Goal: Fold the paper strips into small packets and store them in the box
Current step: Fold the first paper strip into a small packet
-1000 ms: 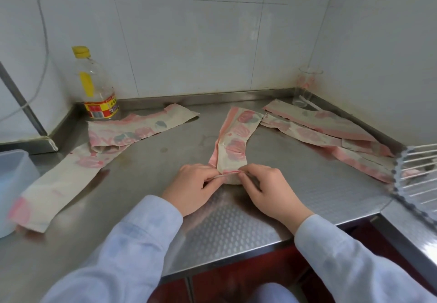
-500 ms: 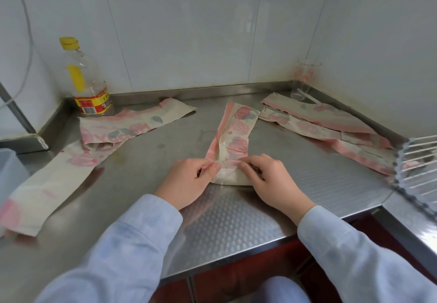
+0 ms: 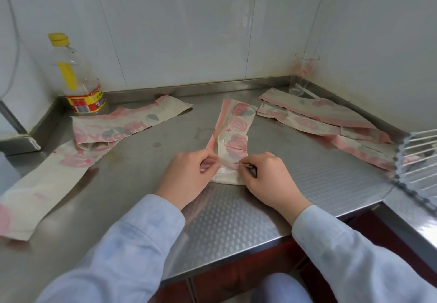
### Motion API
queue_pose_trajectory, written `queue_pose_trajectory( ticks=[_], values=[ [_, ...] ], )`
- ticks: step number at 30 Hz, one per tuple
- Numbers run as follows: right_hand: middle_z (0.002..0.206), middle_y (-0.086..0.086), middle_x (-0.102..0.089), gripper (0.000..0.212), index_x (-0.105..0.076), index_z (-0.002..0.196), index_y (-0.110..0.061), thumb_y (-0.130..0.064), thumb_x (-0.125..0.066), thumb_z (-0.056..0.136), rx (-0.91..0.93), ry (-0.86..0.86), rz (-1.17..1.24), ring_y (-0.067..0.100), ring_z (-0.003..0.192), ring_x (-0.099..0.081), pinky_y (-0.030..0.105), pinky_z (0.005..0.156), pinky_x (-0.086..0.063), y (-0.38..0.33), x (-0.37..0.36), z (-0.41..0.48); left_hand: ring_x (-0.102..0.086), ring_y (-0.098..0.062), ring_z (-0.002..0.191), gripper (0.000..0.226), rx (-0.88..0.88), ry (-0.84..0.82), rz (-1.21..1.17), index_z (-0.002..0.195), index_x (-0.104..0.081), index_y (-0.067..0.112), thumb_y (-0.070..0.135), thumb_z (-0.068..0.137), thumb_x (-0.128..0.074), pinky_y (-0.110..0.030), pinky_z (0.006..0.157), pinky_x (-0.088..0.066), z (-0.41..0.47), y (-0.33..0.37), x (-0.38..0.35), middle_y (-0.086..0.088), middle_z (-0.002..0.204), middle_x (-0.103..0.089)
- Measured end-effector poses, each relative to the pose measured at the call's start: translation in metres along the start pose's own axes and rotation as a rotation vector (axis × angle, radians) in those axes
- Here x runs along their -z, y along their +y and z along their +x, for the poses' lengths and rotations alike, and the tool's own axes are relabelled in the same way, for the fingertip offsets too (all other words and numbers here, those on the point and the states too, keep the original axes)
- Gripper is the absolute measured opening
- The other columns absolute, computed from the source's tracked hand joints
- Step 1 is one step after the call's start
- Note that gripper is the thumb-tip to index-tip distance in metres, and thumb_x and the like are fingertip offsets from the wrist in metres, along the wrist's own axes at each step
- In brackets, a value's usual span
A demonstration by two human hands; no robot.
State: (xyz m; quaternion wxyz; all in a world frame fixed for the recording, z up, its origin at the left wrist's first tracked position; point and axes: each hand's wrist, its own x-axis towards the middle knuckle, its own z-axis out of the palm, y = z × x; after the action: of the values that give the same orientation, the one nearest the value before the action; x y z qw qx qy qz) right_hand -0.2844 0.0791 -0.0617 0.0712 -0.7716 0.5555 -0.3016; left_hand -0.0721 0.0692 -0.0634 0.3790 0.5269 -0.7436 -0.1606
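Pink-and-cream printed paper ran from your fingers toward 12 o'clock: the strip (image 3: pixel 234 132) lay mid-worktop (image 3: pixel 212 220), its near end doubled over. Since a second earlier that end had gone from a thin pinched lip to a flat folded panel showing below your fingertips, so I judge the first turn of this packet was made and most of the strip's length was yet to be folded. Your left hand (image 3: pixel 189 175) had its fingers curled, thumb and forefinger nipping the left edge at the crease; your right hand (image 3: pixel 267 179) gripped the right edge the same way, knuckles up. More unfolded strips waited at 10 o'clock (image 3: pixel 113 127) and in a loose pile at 2 o'clock (image 3: pixel 319 118), so the job looked early on. Your view had also swung, and the box (image 3: pixel 5 168) at 9 o'clock was reduced to a pale sliver at the frame's edge; I could not tell if anything was in it. Your fingers hid the crease itself, and how many layers lay under them was unclear. The wire rack (image 3: pixel 421 156) at 3 o'clock was cut off too.
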Motion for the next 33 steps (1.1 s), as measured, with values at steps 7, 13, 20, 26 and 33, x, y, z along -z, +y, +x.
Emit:
queue_pose_trajectory(
  ticks=[7,13,20,26,33],
  values=[
    [0.094,-0.003,-0.055,0.017,-0.064,0.1,-0.019,-0.032,-0.066,0.089,0.022,0.05,-0.036,0.018,0.088,-0.054,0.032,0.079,-0.048,-0.004,0.002,-0.002,-0.055,-0.01,0.071,0.024,-0.023,0.026,0.218,0.105,-0.063,0.036,0.028,0.082,-0.066,-0.034,0.068,-0.053,-0.003,-0.004,0.004,0.016,0.078,-0.051],
    [0.097,0.0,-0.058,0.014,-0.073,0.095,-0.019,-0.012,-0.069,0.084,0.142,0.026,-0.054,0.023,0.091,-0.052,0.039,0.083,-0.048,-0.005,0.006,-0.003,-0.05,-0.016,0.095,0.027,-0.35,-0.015,0.341,0.093,-0.069,0.026,0.004,0.079,-0.063,-0.037,0.077,-0.049,-0.002,0.0,0.011,0.01,0.102,-0.056],
    [0.097,-0.006,-0.068,0.016,-0.075,0.102,-0.023,-0.021,-0.064,0.09,0.197,-0.006,-0.057,0.021,0.089,-0.052,0.041,0.08,-0.047,-0.007,0.009,-0.004,-0.058,-0.008,0.093,0.015,-0.376,-0.197,0.32,0.096,-0.073,0.03,0.033,0.087,-0.062,-0.033,0.083,-0.048,-0.008,-0.004,0.015,0.017,0.101,-0.067],
    [0.119,-0.013,-0.06,0.041,-0.074,0.105,-0.029,-0.06,-0.062,0.082,0.236,-0.046,-0.111,0.015,0.111,-0.047,0.036,0.09,-0.039,-0.007,0.009,-0.008,-0.06,-0.012,0.085,0.011,-0.356,-0.207,0.365,0.086,-0.068,0.026,0.036,0.09,-0.065,-0.031,0.077,-0.045,-0.004,-0.004,0.018,0.014,0.09,-0.068],
    [0.09,-0.012,-0.067,0.014,-0.067,0.097,-0.027,-0.031,-0.057,0.09,0.207,-0.074,-0.098,0.016,0.092,-0.054,0.042,0.081,-0.043,-0.005,0.007,-0.004,-0.059,-0.008,0.079,0.019,-0.269,-0.158,0.281,0.097,-0.058,0.031,0.046,0.086,-0.061,-0.026,0.073,-0.044,-0.009,0.003,0.022,0.017,0.088,-0.064]
  ],
)
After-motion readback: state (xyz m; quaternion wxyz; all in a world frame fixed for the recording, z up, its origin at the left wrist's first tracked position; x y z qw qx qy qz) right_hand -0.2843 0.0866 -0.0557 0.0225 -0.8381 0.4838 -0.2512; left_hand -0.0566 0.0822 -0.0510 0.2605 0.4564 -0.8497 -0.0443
